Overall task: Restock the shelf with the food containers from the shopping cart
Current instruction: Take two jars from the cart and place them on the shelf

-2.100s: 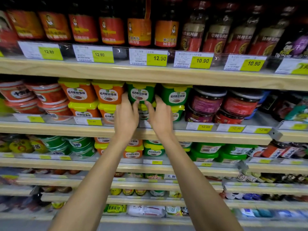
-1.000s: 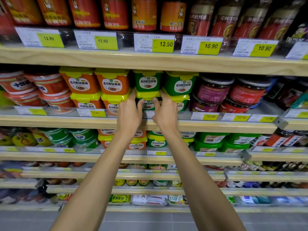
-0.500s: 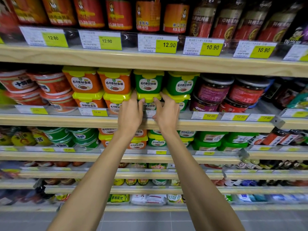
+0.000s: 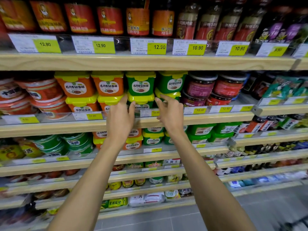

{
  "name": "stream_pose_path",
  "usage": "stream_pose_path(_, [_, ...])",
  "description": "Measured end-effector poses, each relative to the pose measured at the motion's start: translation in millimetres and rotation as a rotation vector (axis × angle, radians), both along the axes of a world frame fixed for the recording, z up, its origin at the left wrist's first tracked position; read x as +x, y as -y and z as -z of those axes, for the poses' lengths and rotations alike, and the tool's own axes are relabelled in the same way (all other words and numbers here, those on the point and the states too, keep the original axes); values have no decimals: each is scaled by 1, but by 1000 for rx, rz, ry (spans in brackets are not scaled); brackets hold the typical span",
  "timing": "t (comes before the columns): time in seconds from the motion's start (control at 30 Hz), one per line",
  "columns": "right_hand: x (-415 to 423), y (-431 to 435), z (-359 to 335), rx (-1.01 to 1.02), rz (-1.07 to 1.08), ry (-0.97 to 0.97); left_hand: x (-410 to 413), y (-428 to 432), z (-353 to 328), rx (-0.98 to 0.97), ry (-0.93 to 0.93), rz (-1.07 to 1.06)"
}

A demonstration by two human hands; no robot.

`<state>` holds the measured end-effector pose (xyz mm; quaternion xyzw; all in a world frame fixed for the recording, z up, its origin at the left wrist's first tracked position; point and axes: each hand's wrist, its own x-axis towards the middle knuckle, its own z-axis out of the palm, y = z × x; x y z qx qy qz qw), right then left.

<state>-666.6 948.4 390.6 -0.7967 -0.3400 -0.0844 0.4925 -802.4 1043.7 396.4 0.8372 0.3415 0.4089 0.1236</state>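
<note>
**A:** so what's going on at the shelf? standing right behind them here.

**B:** both bare arms stretched out. left hand [image 4: 120, 114] and right hand [image 4: 170, 112] are up at the wooden shelf edge [image 4: 216, 116], fingers loosely spread, neither one gripping anything.

**A:** and the food containers?

**B:** right between the two hands, just past the fingertips, there's a lower green tub [image 4: 141, 102] with a yellow lid, sitting behind a price tag [image 4: 150, 112]. another upper green tub [image 4: 140, 83] is stacked on top of it. left fingertips look close to its side, can't tell if they touch.

**A:** around that?

**B:** orange tubs [image 4: 108, 84] beyond the left hand, dark jars [image 4: 200, 86] beyond the right. red-labelled sauce bottles [image 4: 110, 20] on the shelf above.
</note>
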Motion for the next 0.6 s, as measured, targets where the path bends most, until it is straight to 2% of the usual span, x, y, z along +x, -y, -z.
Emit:
stream_pose_path(0.3, [50, 37, -4, 71, 170, 40, 32, 42, -11, -39, 1, 148])
stream_pose_path(0.47, [75, 35, 0, 77, 51, 33, 73, 57, -19, -105, 3, 125])
stream_pose_path(0.6, [86, 23, 4, 68, -34, 34, 97, 63, -23, -60, 6, 10])
